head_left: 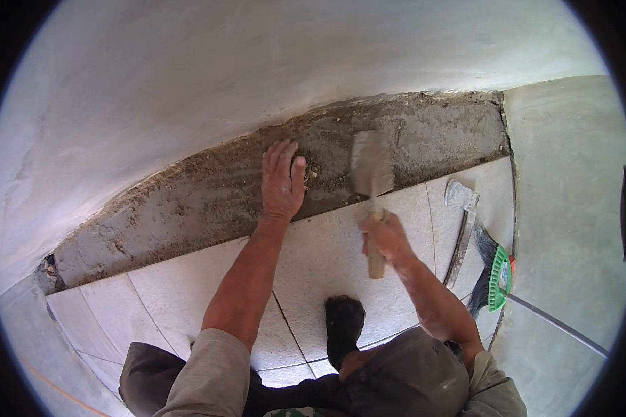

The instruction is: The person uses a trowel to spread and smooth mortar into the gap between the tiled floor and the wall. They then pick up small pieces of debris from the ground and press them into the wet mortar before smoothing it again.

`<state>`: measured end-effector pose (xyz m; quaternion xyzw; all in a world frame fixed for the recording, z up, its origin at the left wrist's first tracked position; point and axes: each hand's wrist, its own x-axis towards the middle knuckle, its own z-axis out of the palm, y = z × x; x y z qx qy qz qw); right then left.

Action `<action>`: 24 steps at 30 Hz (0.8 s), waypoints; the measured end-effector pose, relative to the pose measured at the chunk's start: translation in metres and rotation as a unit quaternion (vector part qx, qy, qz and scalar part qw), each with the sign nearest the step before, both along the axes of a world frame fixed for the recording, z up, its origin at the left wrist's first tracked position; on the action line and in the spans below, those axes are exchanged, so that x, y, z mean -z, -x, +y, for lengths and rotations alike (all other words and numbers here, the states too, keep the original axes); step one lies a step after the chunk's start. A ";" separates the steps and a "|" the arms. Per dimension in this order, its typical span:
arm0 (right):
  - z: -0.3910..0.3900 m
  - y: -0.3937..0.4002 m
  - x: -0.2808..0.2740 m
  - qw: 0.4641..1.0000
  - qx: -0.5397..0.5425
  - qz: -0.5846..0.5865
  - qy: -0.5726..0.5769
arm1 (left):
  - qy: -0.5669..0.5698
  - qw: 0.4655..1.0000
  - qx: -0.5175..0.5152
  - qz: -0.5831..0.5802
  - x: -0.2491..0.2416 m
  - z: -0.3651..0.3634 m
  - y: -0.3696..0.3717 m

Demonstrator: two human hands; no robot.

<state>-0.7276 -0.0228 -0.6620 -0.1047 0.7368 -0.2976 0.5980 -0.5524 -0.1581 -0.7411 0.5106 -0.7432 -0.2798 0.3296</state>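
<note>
My left hand point(282, 179) lies over the rough grey mortar strip point(215, 191), its fingers stretched toward the wall, beside some small loose crumbs point(311, 172). In my right hand point(388, 238) is the wooden handle of a trowel point(373, 163). The trowel's blade is blurred and lies over the mortar, to the right of my left hand. Whether the blade touches the mortar cannot be made out.
Pale floor tiles point(341, 243) border the mortar. A hammer-like tool point(460, 233) and a green-headed broom point(499, 278) lie at the right. A curved plastered wall point(188, 76) rises beyond the strip. My dark-covered foot point(344, 323) rests on the tiles.
</note>
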 end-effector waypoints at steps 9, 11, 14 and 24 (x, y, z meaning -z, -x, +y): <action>-0.014 -0.044 -0.006 0.875 -0.379 0.302 0.011 | -0.040 0.996 -0.030 0.072 -0.012 0.011 0.002; -0.013 -0.019 -0.007 0.886 -0.327 0.328 0.000 | -0.038 0.996 -0.058 0.047 -0.012 0.007 -0.010; -0.006 0.036 0.017 0.918 -0.148 0.368 0.013 | -0.064 0.993 -0.090 0.027 -0.011 0.002 -0.020; 0.000 0.085 0.007 0.986 0.069 0.149 0.016 | -0.023 0.998 -0.020 -0.053 0.003 0.006 -0.014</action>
